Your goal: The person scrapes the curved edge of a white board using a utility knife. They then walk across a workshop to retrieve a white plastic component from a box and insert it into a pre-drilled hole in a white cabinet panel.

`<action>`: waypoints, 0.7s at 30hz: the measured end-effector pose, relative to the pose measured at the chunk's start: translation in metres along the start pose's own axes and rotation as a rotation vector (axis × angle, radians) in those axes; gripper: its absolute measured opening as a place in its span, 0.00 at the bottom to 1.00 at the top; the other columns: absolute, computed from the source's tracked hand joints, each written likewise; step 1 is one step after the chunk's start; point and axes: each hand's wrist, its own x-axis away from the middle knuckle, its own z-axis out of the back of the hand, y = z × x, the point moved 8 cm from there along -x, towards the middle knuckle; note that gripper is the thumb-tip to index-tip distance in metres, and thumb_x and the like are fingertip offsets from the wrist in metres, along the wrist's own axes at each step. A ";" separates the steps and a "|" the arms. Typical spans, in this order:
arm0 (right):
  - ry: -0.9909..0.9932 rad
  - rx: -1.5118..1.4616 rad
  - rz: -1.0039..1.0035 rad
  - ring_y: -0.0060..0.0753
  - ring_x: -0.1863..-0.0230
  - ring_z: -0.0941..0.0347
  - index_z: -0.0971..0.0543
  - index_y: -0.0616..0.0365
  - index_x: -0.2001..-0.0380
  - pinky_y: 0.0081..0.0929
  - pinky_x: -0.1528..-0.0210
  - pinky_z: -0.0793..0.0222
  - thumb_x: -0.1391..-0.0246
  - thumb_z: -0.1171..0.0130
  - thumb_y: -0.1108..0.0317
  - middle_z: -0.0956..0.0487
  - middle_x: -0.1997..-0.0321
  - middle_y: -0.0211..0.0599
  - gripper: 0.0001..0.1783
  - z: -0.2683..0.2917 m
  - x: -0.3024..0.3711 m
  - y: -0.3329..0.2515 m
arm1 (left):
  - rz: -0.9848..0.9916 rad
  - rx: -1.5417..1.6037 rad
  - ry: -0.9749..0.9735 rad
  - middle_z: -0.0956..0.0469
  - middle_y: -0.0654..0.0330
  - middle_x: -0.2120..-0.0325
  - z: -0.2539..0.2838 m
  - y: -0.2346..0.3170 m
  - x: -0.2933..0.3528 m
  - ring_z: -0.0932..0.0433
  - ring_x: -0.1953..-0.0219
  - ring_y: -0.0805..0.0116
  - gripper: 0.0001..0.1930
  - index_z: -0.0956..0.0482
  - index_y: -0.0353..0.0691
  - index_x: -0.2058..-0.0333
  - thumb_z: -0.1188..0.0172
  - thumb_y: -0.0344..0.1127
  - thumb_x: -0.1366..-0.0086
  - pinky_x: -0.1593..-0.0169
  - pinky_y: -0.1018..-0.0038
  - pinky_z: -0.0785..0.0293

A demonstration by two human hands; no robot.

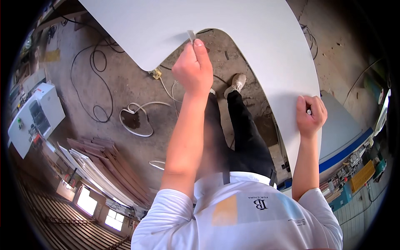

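Note:
A large white curved panel (275,54) reaches from the far side round to my right, with a deep rounded cut-out in front of me. My left hand (192,68) is closed at the edge of this cut-out, thumb on top. From its grip sticks up a short flat pale-grey strip (191,36), whose exact kind I cannot make out. Over on the right arm of the panel rests my right hand (311,114), curled into a fist. A small whitish, shiny bit (308,111) shows between its fingers; the rest of it is hidden.
On the floor lie a black cable (109,89) and a looped white strip (139,132). Stacked boards (110,164) lie at the lower left, beyond them a white machine (48,104). A grey table with a blue edge (346,150) stands right.

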 end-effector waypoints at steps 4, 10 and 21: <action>0.008 -0.039 -0.021 0.25 0.82 0.37 0.23 0.57 0.78 0.23 0.78 0.43 0.52 0.30 0.75 0.29 0.83 0.28 0.09 0.003 0.001 0.003 | -0.062 -0.104 -0.060 0.21 0.57 0.81 -0.008 0.012 -0.002 0.22 0.79 0.59 0.20 0.20 0.37 0.72 0.48 0.44 0.24 0.73 0.66 0.28; -0.002 -0.067 -0.021 0.24 0.82 0.38 0.22 0.58 0.78 0.23 0.78 0.44 0.51 0.31 0.75 0.29 0.83 0.28 0.09 0.000 0.001 0.003 | -0.014 -0.069 0.063 0.25 0.55 0.84 0.010 0.013 -0.005 0.26 0.81 0.54 0.20 0.22 0.39 0.76 0.47 0.43 0.26 0.74 0.64 0.32; 0.005 -0.072 -0.024 0.24 0.83 0.37 0.23 0.57 0.78 0.23 0.78 0.43 0.51 0.31 0.75 0.28 0.83 0.28 0.09 0.000 0.002 0.001 | -0.066 -0.084 -0.041 0.24 0.53 0.83 -0.001 0.030 -0.009 0.25 0.79 0.51 0.18 0.20 0.39 0.73 0.46 0.43 0.26 0.73 0.64 0.31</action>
